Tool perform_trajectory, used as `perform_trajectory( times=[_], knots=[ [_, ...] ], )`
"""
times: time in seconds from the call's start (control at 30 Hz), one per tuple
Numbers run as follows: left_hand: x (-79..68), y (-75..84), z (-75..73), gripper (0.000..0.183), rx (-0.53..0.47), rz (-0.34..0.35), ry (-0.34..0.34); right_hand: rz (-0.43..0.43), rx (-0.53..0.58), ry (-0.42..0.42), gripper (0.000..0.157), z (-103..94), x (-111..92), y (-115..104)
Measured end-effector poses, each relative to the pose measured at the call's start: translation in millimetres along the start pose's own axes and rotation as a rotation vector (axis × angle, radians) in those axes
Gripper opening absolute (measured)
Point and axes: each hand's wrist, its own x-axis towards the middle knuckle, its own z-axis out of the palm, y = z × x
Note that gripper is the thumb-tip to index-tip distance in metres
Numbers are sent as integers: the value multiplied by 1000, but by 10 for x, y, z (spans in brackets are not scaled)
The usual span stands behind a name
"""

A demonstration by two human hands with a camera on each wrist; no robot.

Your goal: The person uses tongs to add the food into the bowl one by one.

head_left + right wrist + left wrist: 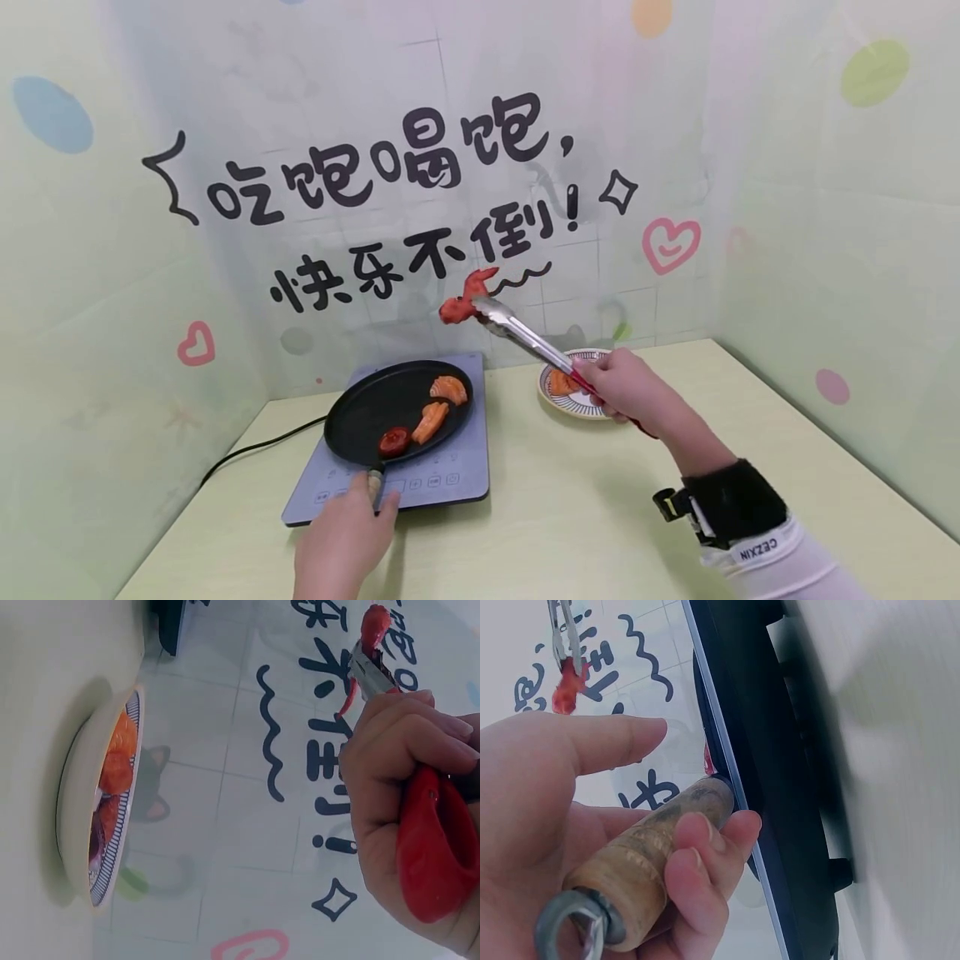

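gripping the tongs [535, 341] in the right hand [622, 385], with a red wing-shaped piece [474, 287] pinched in their tips and held above the level of the black pan [375, 408]; cupping the wooden handle [639, 856] in the left hand [345, 529], with thumb clear of it. could drop the piece onto the hob [467, 458] through too light a squeeze, or swing the pan askew through so loose a hold.

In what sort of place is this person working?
Probably a small cooking booth or staged kitchen corner: a frying pan sits on a flat cooktop, with a decorated backdrop behind.
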Motion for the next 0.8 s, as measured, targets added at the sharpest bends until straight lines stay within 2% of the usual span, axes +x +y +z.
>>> perform_trajectory(
  times=[0.3, 0.57, 0.8],
  knots=[
    [-12, -21, 2, 73, -9, 9, 10, -10, -51, -20, 40, 310, -29, -25],
    [-15, -18, -5, 73, -7, 15, 8, 23, -83, -32, 39, 481, -46, -44],
    [-15, -22, -8, 73, -7, 22, 12, 24, -159, -50, 39, 591, -41, -28]
  ],
)
